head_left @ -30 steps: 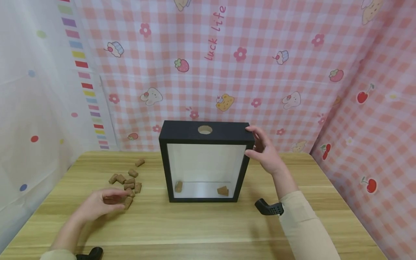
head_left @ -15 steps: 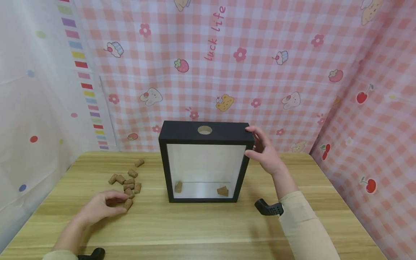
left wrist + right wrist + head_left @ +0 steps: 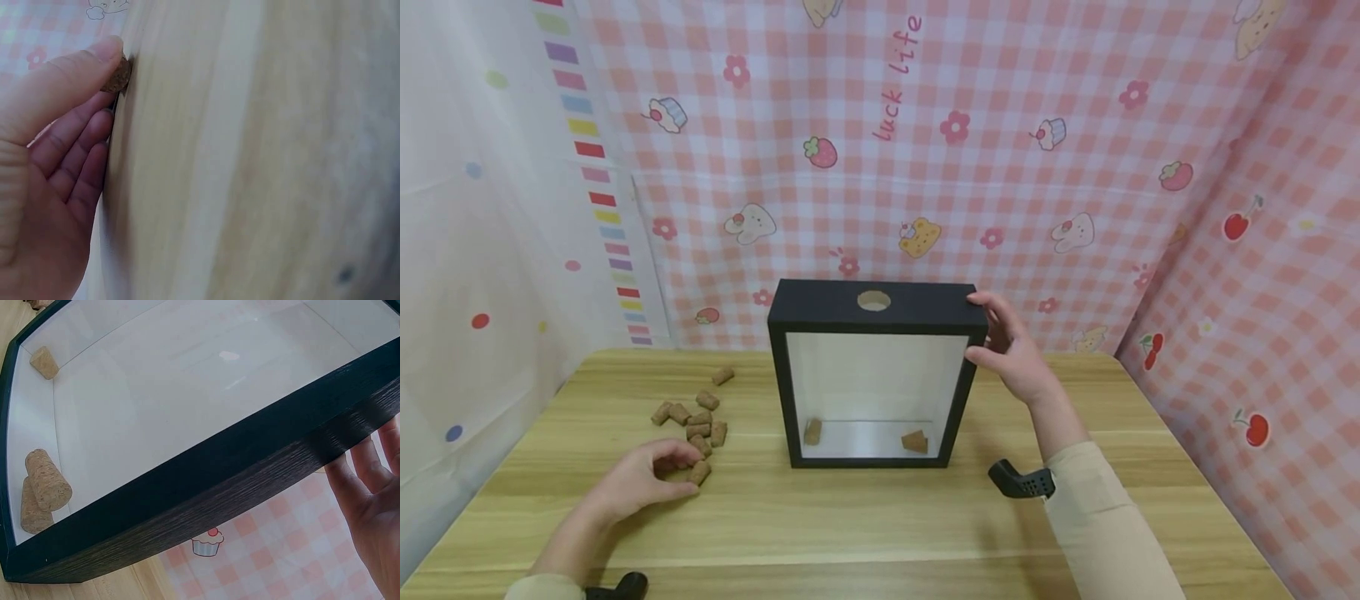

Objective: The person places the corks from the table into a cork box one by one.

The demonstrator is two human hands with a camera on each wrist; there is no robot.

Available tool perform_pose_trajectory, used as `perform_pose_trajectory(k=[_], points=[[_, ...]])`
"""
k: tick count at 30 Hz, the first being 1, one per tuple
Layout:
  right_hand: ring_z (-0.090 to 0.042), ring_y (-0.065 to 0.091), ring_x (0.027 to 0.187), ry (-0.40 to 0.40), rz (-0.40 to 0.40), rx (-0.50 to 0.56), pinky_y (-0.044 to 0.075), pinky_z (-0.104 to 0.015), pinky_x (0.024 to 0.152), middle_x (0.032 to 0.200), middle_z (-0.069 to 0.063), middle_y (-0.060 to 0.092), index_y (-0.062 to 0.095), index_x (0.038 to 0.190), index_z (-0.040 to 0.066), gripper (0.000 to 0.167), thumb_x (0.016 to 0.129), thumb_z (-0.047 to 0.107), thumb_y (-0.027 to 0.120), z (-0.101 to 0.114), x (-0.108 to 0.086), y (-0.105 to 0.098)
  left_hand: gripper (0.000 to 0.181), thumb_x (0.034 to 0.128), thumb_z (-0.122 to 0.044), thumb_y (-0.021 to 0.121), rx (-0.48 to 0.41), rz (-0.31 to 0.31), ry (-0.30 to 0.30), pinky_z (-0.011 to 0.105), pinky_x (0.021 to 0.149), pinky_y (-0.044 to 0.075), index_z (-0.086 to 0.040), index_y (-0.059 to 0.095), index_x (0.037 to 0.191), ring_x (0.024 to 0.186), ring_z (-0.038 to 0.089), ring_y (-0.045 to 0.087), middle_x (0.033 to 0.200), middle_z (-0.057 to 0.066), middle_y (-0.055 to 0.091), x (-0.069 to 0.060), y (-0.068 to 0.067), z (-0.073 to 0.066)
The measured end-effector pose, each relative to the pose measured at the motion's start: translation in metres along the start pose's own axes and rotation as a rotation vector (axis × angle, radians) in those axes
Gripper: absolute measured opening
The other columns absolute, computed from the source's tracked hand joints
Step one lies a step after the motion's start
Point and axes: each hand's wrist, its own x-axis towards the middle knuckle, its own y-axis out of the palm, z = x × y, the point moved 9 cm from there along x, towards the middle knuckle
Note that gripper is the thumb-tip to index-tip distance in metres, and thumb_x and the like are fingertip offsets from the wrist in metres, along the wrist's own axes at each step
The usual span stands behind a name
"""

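A black shadow box frame (image 3: 880, 321) with a round hole in its top stands upright on the table. My right hand (image 3: 1015, 354) grips its upper right corner, thumb at the front edge and fingers reaching over the top and side. Behind the clear front lie a few corks, one cork (image 3: 812, 431) at the left and two overlapping at the right, the upper cork (image 3: 49, 480) clearest in the right wrist view. At the near end of a loose pile, my left hand (image 3: 640, 479) pinches a cork (image 3: 117, 76) between thumb and index finger, low at the table surface.
Several loose corks (image 3: 698, 418) lie on the wooden table (image 3: 865, 525) left of the frame, one cork (image 3: 723, 376) farther back. A pink checked curtain (image 3: 880, 192) hangs behind the table and along the right. A white dotted cloth (image 3: 512, 250) hangs at the left.
My left hand has shifted slightly right and toward me, leaving the other corks and closing on the nearest one. My right hand and the frame have stayed in place.
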Motion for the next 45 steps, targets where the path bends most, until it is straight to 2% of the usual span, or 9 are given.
perform_pose_trajectory(k=[5,12,15,18,21,27,30,37,45], points=[[-0.016,0.054,0.111,0.001,0.006,0.001,0.052,-0.029,0.086,0.13,-0.001,0.055,0.051,0.137,0.025,0.059,0.089,-0.005,0.067,0.0,0.0,0.0,0.036,0.0807,-0.009,0.082,-0.074,-0.013,0.03,0.024,0.081,0.051,0.001,0.068,0.112,0.093,0.009,0.06,0.104,0.006,0.067,0.0,-0.002,0.0],[-0.016,0.054,0.111,-0.003,0.022,0.005,0.052,-0.029,0.086,0.13,-0.001,0.055,0.05,0.138,0.025,0.058,0.09,-0.004,0.067,0.0,-0.001,0.0,0.036,0.0825,0.008,0.074,-0.273,-0.019,0.118,0.022,0.077,0.054,0.017,0.06,0.114,0.088,0.011,0.065,0.103,0.005,0.069,-0.001,-0.008,-0.005],[-0.017,0.054,0.111,-0.005,0.02,0.002,0.052,-0.029,0.086,0.13,-0.002,0.055,0.05,0.138,0.025,0.059,0.09,-0.004,0.066,0.0,0.0,0.0,0.037,0.0838,0.01,0.071,-0.27,-0.03,0.156,0.02,0.078,0.054,0.02,0.057,0.116,0.09,0.01,0.064,0.106,0.001,0.07,0.0,-0.014,-0.012],[-0.016,0.054,0.11,-0.008,0.019,0.0,0.052,-0.029,0.085,0.13,-0.002,0.055,0.05,0.138,0.025,0.059,0.09,-0.004,0.066,0.0,0.0,0.0,0.036,0.0853,0.008,0.071,-0.201,-0.061,0.178,0.018,0.079,0.053,0.017,0.059,0.118,0.092,0.007,0.063,0.11,-0.003,0.069,0.002,-0.023,-0.02],[-0.016,0.054,0.11,-0.01,0.022,0.006,0.052,-0.028,0.085,0.13,-0.002,0.055,0.05,0.138,0.025,0.058,0.09,-0.003,0.067,0.0,0.0,0.0,0.034,0.0875,0.005,0.07,-0.14,-0.081,0.158,0.019,0.078,0.053,0.011,0.063,0.12,0.093,0.004,0.064,0.113,-0.011,0.066,0.005,-0.031,-0.026],[-0.016,0.055,0.109,-0.012,0.028,0.014,0.052,-0.028,0.084,0.128,-0.002,0.056,0.05,0.138,0.024,0.057,0.091,0.0,0.069,-0.001,0.0,0.0,0.032,0.0918,0.003,0.066,-0.181,-0.104,0.053,0.023,0.076,0.056,0.009,0.064,0.123,0.093,0.007,0.066,0.114,-0.019,0.064,0.012,-0.041,-0.034],[-0.016,0.055,0.109,-0.009,0.026,0.008,0.052,-0.028,0.084,0.127,-0.002,0.056,0.05,0.138,0.025,0.057,0.09,-0.001,0.068,-0.001,0.0,0.0,0.031,0.0924,0.004,0.065,-0.195,-0.132,0.056,0.021,0.075,0.055,0.008,0.065,0.123,0.093,0.004,0.065,0.111,-0.017,0.068,0.017,-0.045,-0.043],[-0.016,0.055,0.109,-0.003,0.017,0.001,0.052,-0.028,0.085,0.128,-0.001,0.056,0.05,0.138,0.025,0.058,0.09,-0.004,0.066,-0.001,0.0,0.0,0.031,0.0921,0.006,0.065,-0.215,-0.181,0.17,0.019,0.07,0.055,0.008,0.064,0.123,0.091,0.003,0.066,0.111,-0.016,0.069,0.029,-0.06,-0.075],[-0.016,0.054,0.11,0.0,0.02,0.003,0.051,-0.028,0.085,0.128,-0.001,0.056,0.05,0.138,0.026,0.057,0.09,0.0,0.068,-0.001,0.0,0.001,0.032,0.0931,0.006,0.064,-0.155,-0.215,0.24,0.016,0.075,0.054,0.006,0.065,0.125,0.094,0.0,0.065,0.112,-0.019,0.067,0.048,-0.082,-0.122]])
